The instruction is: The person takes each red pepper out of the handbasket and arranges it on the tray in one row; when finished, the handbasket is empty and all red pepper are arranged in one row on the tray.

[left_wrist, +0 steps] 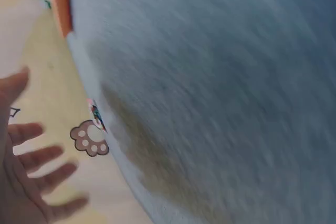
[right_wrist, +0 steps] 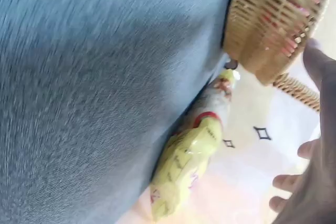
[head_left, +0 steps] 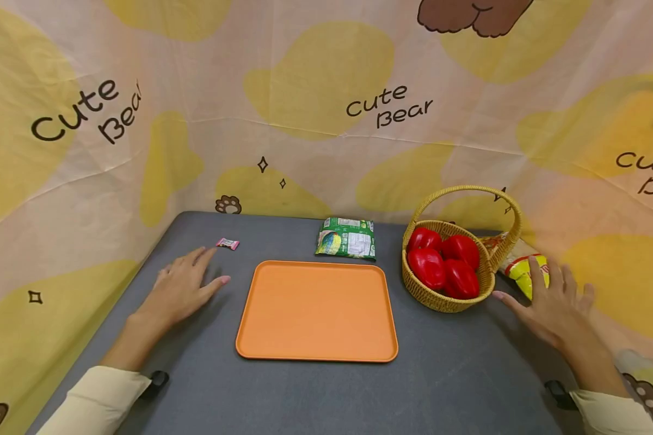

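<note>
Left hand [head_left: 176, 293] and right hand [head_left: 556, 314]: fingers spread, holding nothing

The left hand hovers by the tabletop's [head_left: 310, 399] left edge, near the wrapped candy [head_left: 227, 243] toward the back-left corner. The orange tray [head_left: 317, 311] lies midway across. Behind it, the green packet [head_left: 346, 238] lies at the back edge. Further right, the wicker basket [head_left: 441, 302] contains red objects [head_left: 427, 267]. The right hand is nearest the basket and the snack bag [head_left: 519, 277].

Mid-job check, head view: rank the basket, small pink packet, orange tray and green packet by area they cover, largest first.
1. Orange tray
2. Basket
3. Green packet
4. Small pink packet
</note>
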Available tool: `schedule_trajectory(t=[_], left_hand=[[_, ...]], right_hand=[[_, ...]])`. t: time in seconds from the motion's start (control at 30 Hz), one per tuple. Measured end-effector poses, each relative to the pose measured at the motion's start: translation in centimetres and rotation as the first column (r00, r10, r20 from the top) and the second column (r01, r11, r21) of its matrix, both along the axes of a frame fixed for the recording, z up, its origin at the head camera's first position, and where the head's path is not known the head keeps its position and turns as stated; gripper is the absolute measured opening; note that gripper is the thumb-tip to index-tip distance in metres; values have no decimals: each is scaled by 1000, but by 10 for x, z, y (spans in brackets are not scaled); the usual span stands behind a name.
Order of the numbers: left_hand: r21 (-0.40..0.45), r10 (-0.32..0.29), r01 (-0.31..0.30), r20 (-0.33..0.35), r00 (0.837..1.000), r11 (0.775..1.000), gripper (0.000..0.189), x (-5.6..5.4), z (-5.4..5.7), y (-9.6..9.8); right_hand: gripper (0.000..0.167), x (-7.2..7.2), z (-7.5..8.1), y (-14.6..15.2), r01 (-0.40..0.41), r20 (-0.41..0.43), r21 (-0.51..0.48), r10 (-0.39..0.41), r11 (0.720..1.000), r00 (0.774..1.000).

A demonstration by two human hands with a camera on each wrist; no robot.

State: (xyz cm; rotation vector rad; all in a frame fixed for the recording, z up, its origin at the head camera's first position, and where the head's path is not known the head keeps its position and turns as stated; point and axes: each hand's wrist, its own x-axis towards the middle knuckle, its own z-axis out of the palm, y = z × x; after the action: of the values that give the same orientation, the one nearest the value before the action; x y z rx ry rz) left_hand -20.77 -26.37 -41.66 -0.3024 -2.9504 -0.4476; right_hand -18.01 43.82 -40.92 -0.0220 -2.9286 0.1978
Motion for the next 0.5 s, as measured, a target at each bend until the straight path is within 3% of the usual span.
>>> schedule_trajectory(t=[0.1,0.3,0.4,0.5], left_hand=[[110,-50,51,-14,999,993,63,-2,1,5],[326,-57,73,-59,997,942,42,-3,2,17],[401,-31,48,-49,998,915,38,-3,4,25],[445,-26,24,-1,1000,895,38,-3,6,35]], right_hand=[[106,2,4,-6,-38,-109,1,38,999,993],[80,6,20,-31,-199,-308,-98,161,975,938],[80,5,30,-50,-250,-290,-186,190,950,938],[82,2,41,-71,-247,-201,-274,195,930,960]])
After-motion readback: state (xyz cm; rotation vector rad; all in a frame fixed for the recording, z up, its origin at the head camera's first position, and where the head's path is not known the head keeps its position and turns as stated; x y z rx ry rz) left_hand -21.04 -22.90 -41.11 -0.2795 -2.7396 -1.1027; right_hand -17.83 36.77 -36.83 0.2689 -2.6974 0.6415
